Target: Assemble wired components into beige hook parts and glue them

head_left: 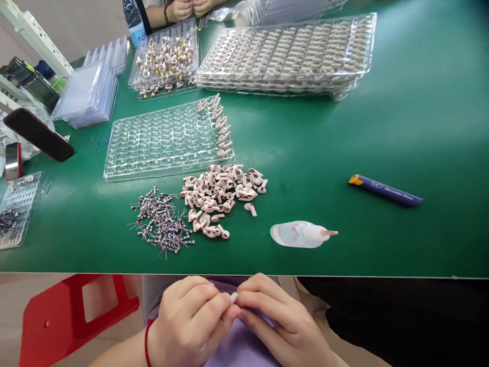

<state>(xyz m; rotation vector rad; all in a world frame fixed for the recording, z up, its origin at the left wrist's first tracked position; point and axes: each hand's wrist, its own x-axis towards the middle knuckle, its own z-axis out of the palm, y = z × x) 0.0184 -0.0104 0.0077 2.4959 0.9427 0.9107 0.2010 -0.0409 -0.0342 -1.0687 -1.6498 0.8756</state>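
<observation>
In front of my lap, just below the table's edge, my left hand (194, 316) pinches a small whitish earbud shell (234, 297). Only the tip of the shell shows between the fingers. My right hand (280, 321) meets it from the other side, thumb and fingertips closed at the same piece. Beyond them on the green table lies a heap of pale earbud shells (214, 196). Left of that heap is a pile of tiny wired components (162, 221). A clear tray (153, 137) behind holds several shells along its right end.
A squeeze bottle (300, 234) lies on its side, with a blue and yellow cutter (385, 190) further right. Filled stacked trays (282, 58) and a tray of wired parts (164, 61) stand behind. A phone (38, 133) leans at left. Another person's hands (189, 7) show at top.
</observation>
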